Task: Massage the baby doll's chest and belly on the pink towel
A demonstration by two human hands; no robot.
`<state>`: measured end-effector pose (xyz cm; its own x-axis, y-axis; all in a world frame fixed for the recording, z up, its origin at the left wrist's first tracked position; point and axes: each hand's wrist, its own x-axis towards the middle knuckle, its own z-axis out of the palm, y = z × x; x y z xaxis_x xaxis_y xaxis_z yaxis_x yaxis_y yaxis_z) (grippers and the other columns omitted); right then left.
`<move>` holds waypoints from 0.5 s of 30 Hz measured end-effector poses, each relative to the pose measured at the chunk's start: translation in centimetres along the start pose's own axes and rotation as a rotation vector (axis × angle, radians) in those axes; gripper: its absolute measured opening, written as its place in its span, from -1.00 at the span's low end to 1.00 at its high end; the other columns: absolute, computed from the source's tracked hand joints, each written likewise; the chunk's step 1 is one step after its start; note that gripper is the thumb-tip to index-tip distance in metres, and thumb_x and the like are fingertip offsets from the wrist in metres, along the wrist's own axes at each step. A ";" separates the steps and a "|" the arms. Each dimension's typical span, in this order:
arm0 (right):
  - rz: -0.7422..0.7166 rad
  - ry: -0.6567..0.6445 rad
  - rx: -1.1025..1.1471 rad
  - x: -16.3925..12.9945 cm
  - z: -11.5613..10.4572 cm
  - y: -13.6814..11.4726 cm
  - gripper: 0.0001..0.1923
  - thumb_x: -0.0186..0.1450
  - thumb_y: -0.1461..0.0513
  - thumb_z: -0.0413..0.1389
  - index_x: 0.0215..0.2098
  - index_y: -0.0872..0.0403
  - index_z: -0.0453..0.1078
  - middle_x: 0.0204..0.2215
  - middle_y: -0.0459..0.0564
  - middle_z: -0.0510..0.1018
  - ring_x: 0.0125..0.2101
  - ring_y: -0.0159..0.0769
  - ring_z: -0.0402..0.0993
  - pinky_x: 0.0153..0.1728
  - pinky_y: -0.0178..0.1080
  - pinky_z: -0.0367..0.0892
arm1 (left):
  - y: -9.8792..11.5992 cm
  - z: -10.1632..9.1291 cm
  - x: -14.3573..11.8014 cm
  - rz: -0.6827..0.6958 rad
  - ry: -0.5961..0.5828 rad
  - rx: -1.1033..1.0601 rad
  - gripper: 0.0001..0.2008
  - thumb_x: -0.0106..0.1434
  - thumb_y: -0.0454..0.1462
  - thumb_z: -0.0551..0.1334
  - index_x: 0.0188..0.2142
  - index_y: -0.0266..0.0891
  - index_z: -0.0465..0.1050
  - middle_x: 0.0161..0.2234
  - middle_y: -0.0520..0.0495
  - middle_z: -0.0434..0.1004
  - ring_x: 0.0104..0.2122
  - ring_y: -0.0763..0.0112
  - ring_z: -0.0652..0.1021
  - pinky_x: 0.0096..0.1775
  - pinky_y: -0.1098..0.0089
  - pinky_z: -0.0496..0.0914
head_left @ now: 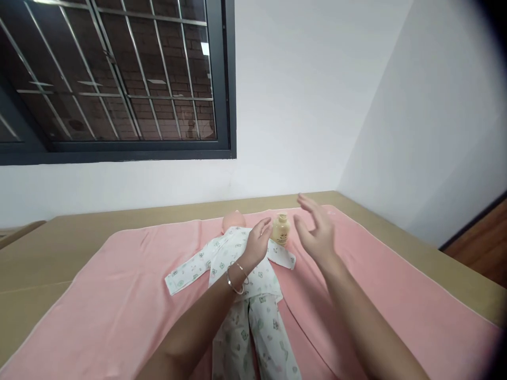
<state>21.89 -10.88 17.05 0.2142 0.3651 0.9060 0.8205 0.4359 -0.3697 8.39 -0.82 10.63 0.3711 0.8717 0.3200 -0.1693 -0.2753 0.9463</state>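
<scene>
A baby doll (233,218) in a white printed sleepsuit (222,258) lies on its back on a pink towel (119,295). My left hand (259,240), with a silver bangle at the wrist, rests on the doll's chest, fingers loosely curved, close to a small yellow bottle (281,228) that stands upright beside the doll's shoulder. My right hand (317,232) hovers just right of the bottle, fingers spread and blurred, holding nothing.
The towel covers a tan surface (59,237) that runs into the corner of two white walls. A dark-framed barred window (114,79) is up at the left. A brown wooden floor or door edge (483,248) shows at right.
</scene>
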 end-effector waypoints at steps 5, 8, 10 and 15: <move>0.127 -0.134 -0.126 -3.0 6.9 6.5 -0.62 0.32 0.25 -0.13 -0.10 0.14 0.49 -0.04 0.17 0.55 0.04 -0.14 0.44 0.12 0.00 0.32 | -1.1 3.3 3.6 -0.431 0.085 -0.607 -0.70 0.35 -0.16 0.09 -0.05 -0.28 0.40 0.06 -0.27 0.48 0.09 0.28 0.49 0.22 0.25 0.26; 0.215 -0.226 -0.255 -3.7 8.8 7.0 -0.57 0.30 0.31 -0.15 -0.02 0.23 0.47 0.05 0.21 0.49 0.14 -0.12 0.33 0.20 -0.01 0.22 | -1.4 3.4 4.5 -0.490 0.143 -0.664 -0.69 0.37 -0.13 0.05 -0.09 -0.31 0.39 0.03 -0.29 0.48 0.09 0.30 0.49 0.21 0.29 0.28; 0.267 -0.329 -0.371 -3.7 9.3 6.2 -0.53 0.29 0.33 -0.13 0.07 0.33 0.41 0.12 0.29 0.42 0.22 -0.03 0.22 0.24 0.02 0.14 | -1.3 2.8 4.1 -0.521 0.152 -0.661 -0.68 0.38 -0.13 0.02 -0.14 -0.31 0.41 0.03 -0.29 0.48 0.09 0.31 0.48 0.20 0.32 0.28; 0.295 -0.547 -0.447 -2.9 10.3 1.8 -0.59 0.31 0.30 -0.05 0.01 0.31 0.46 0.19 0.37 0.31 0.27 0.19 0.07 0.24 0.20 0.00 | -0.5 0.3 1.5 -0.569 -0.077 -0.750 -0.59 0.36 -0.09 -0.02 -0.14 -0.31 0.47 -0.06 -0.24 0.55 0.06 0.17 0.51 0.16 0.17 0.34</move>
<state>17.28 -2.65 11.60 0.2600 0.8210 0.5083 0.9314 -0.0744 -0.3562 9.33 0.45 10.69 0.6335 0.7583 -0.1539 -0.4772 0.5394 0.6938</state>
